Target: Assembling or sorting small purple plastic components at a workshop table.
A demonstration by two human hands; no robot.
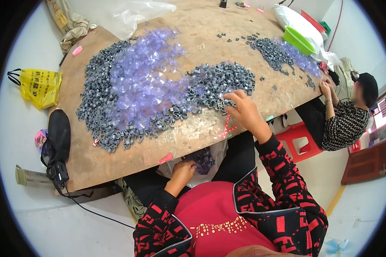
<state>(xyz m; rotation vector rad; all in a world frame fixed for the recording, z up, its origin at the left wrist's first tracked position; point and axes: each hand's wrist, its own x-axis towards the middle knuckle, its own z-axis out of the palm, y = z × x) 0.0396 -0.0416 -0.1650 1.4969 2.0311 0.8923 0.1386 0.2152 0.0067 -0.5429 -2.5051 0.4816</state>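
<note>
My right hand (243, 112) reaches over the table's near edge to a pile of small grey plastic clips (221, 81). Its thumb and fingers are bent together at the pile's front, around a grey clip. Left of that pile spread clear, purple-tinted plastic suction cups (143, 81), with more grey clips around them. Below the table edge, my left hand (183, 172) is at the mouth of a whitish bag (214, 165) between my legs. Dark purplish pieces (201, 160) lie inside the bag. The left fingers are curled; what they hold, if anything, is too small to make out.
A co-worker (349, 107) sits at the right by a smaller heap of clips (270, 51) and a green basin (299, 40). A red stool (298, 141) stands between us. At the left are a yellow bag (40, 88), a black case (59, 130) and a cable (98, 214).
</note>
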